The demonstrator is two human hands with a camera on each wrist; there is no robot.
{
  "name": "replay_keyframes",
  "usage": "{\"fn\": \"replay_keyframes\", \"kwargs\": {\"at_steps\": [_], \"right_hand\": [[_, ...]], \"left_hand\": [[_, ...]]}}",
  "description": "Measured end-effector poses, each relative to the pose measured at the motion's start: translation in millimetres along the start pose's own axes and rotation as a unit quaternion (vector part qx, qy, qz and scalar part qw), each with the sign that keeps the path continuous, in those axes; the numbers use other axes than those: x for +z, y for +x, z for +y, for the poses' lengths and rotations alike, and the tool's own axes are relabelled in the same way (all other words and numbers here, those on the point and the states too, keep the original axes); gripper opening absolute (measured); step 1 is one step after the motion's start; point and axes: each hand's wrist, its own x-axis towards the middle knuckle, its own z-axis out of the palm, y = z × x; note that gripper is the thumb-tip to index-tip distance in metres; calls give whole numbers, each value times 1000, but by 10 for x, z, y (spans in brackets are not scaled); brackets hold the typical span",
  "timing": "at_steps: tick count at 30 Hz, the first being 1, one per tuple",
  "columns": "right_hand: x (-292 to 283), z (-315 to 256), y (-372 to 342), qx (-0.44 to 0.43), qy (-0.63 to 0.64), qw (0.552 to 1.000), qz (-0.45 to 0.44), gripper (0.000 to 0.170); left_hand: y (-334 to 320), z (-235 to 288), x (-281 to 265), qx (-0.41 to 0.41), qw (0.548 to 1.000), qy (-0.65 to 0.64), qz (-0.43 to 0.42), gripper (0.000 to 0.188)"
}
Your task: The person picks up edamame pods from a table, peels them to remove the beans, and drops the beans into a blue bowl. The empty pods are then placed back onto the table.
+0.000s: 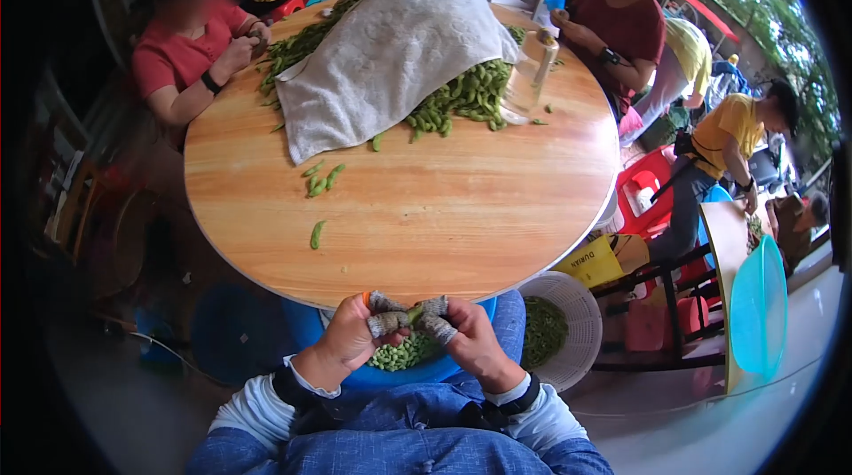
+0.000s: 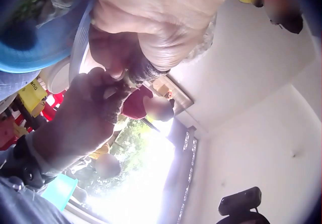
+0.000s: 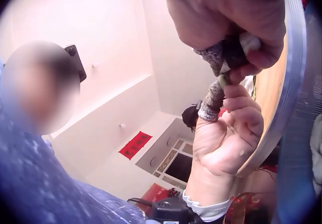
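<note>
Between both hands, over a blue basin (image 1: 368,377) of shelled green beans (image 1: 404,353), is a green pod (image 1: 414,313), also visible in the right wrist view as a small green piece (image 3: 224,79). My left hand (image 1: 348,339) (image 2: 156,15) (image 3: 224,141) pinches it from the left, and my right hand (image 1: 479,346) (image 2: 75,116) (image 3: 231,13) pinches it from the right. Grey knitted covers wrap the thumb and a finger of each hand. In the left wrist view the pod is mostly hidden by the fingers.
The round wooden table (image 1: 426,217) holds a heap of pods (image 1: 457,102) under a grey towel (image 1: 382,58), a clear bottle (image 1: 530,80) and several loose pods (image 1: 317,234). A white basket (image 1: 586,324) with pods stands at the right. Two people in red sit across the table.
</note>
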Motion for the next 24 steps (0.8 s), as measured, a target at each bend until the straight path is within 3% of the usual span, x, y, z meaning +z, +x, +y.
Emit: {"fn": "replay_keyframes", "kwargs": {"at_steps": [5, 24], "right_hand": [[0, -32, -26, 12, 74, 997, -14, 16], [-103, -9, -91, 16, 25, 1000, -7, 21]], "left_hand": [[-5, 13, 33, 10, 1000, -1, 2, 14], [49, -34, 105, 5, 1000, 17, 12, 18]]}}
